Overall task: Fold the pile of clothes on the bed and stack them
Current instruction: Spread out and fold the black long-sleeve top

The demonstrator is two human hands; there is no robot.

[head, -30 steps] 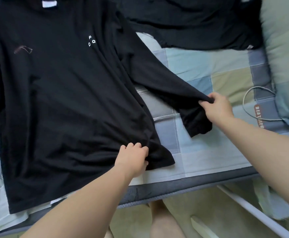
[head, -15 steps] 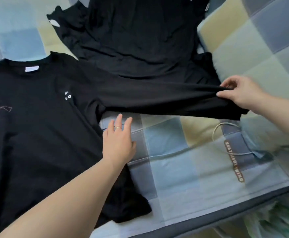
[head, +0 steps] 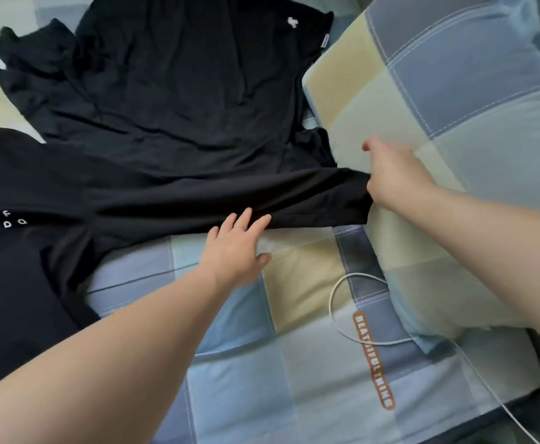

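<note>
A black long-sleeved shirt [head: 22,251] with small white letters on the chest lies flat on the checked bed sheet [head: 240,373] at the left. Its sleeve [head: 230,200] stretches out to the right. My right hand [head: 397,177] grips the cuff end of that sleeve beside the pillow. My left hand [head: 236,248] has straight fingers, and their tips touch the sleeve's lower edge near its middle. A second black garment [head: 182,91] lies spread out behind the sleeve.
A large checked pillow [head: 454,123] fills the right side, and my right hand is against it. A white cable [head: 336,315] loops over the sheet below the pillow. The bed's dark edge [head: 486,418] runs along the lower right.
The sleeve has been drawn out straight to the right. My left hand left the shirt's hem, moved up and right with fingers straight, and now touches the sleeve. The view shifted right.
</note>
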